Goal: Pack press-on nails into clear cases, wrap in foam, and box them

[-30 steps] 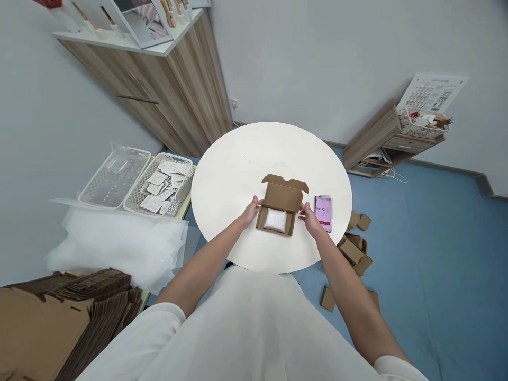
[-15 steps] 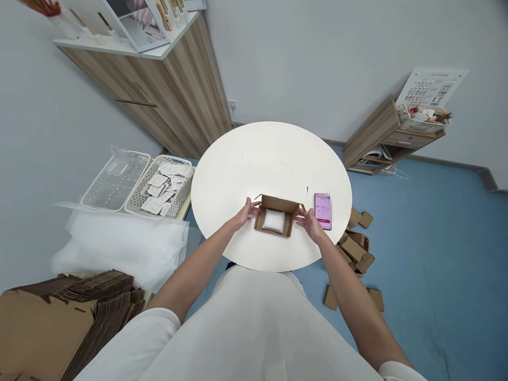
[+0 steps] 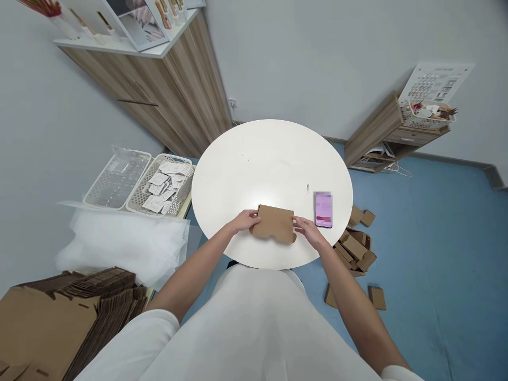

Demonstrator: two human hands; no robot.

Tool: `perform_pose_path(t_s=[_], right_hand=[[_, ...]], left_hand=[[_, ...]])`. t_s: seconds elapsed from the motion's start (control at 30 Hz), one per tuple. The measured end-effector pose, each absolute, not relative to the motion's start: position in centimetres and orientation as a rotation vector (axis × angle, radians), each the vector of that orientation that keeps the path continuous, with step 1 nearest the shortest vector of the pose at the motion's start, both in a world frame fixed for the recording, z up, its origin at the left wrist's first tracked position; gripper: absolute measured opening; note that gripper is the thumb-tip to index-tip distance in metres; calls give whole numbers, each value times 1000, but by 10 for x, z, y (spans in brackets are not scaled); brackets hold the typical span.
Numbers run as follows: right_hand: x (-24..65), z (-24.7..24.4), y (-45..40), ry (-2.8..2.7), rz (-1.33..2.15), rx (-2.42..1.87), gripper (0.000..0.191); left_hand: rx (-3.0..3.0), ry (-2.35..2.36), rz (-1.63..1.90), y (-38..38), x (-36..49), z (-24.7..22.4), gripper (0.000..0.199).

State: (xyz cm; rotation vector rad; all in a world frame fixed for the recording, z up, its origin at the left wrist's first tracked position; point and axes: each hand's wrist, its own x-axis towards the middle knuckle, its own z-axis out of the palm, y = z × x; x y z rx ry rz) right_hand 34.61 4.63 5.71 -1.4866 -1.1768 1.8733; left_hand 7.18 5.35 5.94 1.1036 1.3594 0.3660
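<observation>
A small brown cardboard box (image 3: 274, 222) stands near the front edge of the round white table (image 3: 270, 159). Its lid is folded down over the top, with the notched front flap sticking out toward me, and the inside is hidden. My left hand (image 3: 245, 220) grips the box's left side, thumb on the lid and fingers behind. At the right side, my right hand (image 3: 308, 229) touches the box's edge with its fingertips, its fingers apart. A phone (image 3: 323, 209) with a pink screen lies to the right of the box.
Left of the table are a white basket of cards (image 3: 161, 185), a basket of clear bags (image 3: 118, 179), white wrapping sheets (image 3: 127, 241) and stacked flat cardboard (image 3: 47, 328). Small boxes (image 3: 355, 248) lie on the floor at right. Cabinets stand behind.
The box's lid has come down toward me and now covers the white padded packet. My left hand has closed on the box's side, while my right hand stays by the right side.
</observation>
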Motion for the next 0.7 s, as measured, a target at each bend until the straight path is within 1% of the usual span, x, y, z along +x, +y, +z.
perform_pose_path(t_s=[0.07,0.2,0.33,0.47,0.6,0.7], right_hand=[[343,53,44,-1175,1796,-1572,45],[337,38,40,-1233,1518,-1857,53],[330,20,38,-1394,1367,-2000,50],[326,13,34,-1485,1273,-2007,50],[329,17,23,-1507,1213,-1931,52],[333,21,6,-1531,1220,-1894,54]], left_hand=[[1136,1493,369,51,74,54,52],[1152,1673,317,47,76,42,59],[1194,1754,243,43,80,31,62],[1248,1786,243,37,85,25,58],[1356,1807,385,25,84,26,52],[1436,1783,443,10,79,28,51]])
